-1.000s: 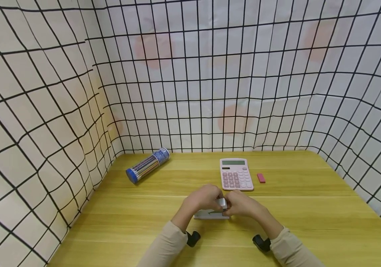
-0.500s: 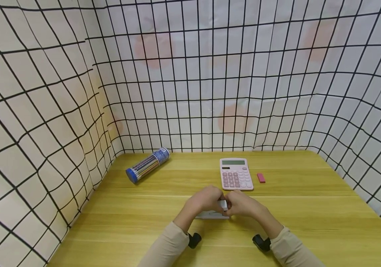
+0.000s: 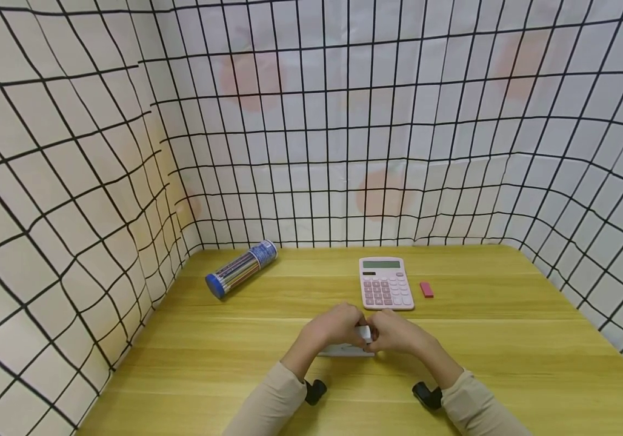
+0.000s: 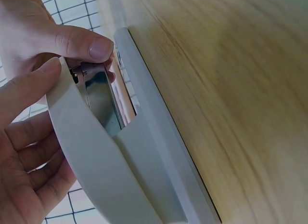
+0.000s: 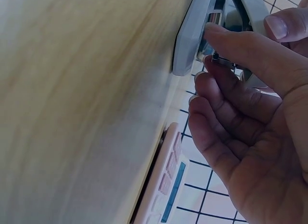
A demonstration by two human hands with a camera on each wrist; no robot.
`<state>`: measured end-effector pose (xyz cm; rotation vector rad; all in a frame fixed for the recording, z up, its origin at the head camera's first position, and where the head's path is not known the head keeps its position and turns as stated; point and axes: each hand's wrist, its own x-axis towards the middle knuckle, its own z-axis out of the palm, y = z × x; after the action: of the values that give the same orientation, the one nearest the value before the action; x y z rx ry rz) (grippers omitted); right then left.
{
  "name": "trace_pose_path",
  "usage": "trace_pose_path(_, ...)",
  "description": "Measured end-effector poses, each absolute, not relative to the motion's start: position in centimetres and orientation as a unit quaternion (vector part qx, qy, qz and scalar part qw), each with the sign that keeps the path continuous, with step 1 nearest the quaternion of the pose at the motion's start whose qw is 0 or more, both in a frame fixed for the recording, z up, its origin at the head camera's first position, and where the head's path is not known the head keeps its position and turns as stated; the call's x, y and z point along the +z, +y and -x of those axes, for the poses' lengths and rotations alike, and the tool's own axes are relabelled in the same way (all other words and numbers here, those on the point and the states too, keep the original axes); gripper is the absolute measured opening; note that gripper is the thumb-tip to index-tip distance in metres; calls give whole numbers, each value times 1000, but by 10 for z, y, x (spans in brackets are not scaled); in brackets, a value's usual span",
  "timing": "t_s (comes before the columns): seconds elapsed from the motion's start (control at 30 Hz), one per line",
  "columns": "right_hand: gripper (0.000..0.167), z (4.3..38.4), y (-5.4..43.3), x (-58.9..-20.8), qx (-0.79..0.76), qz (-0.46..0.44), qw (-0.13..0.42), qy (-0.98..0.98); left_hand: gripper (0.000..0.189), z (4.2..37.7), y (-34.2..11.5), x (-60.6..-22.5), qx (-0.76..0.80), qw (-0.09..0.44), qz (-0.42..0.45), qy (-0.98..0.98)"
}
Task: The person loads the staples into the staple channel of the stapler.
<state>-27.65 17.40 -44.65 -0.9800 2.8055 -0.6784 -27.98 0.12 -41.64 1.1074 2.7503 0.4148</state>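
A white-and-grey stapler (image 4: pixel 89 147) stands on the wooden table, its base down and its top arm raised, with the metal magazine (image 4: pixel 102 96) visible between them. My left hand (image 3: pixel 336 324) holds the top arm near its front end, thumb on one side and fingers behind. From the other side my right hand (image 3: pixel 396 333) pinches the front end of the magazine between thumb and fingers, as the right wrist view shows. Both hands nearly meet at the stapler's front. In the head view they cover most of it. Whether staples lie inside cannot be made out.
Just behind the hands lies a pink calculator (image 3: pixel 386 283), with a small red-pink block (image 3: pixel 426 290) to its right. A clear tube of pencils (image 3: pixel 242 269) with a blue end lies at the back left. White grid-patterned walls (image 3: pixel 300 133) enclose the table (image 3: pixel 208 369).
The stapler's top end and my left hand sank slightly between the first and second head frames. Since then both hands have stayed almost still.
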Motion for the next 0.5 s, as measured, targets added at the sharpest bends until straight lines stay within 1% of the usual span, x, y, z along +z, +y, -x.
trace_pose_path(0.23, 22, 275, 174, -445, -231, 321, 48, 917, 13, 280, -4, -414, 132, 61, -376, 915)
trace_pose_path(0.33, 22, 275, 176, -441, -227, 316, 62, 919, 24, 279, -12, -412, 133, 51, -381, 914)
trace_pose_path(0.43, 19, 275, 180, -437, -214, 297, 72, 928, 38, 276, -22, -408, 116, 14, -385, 916)
trace_pose_path(0.5, 22, 276, 185, -433, -200, 278, 64, 937, 44, 275, -30, -405, 91, -35, -386, 917)
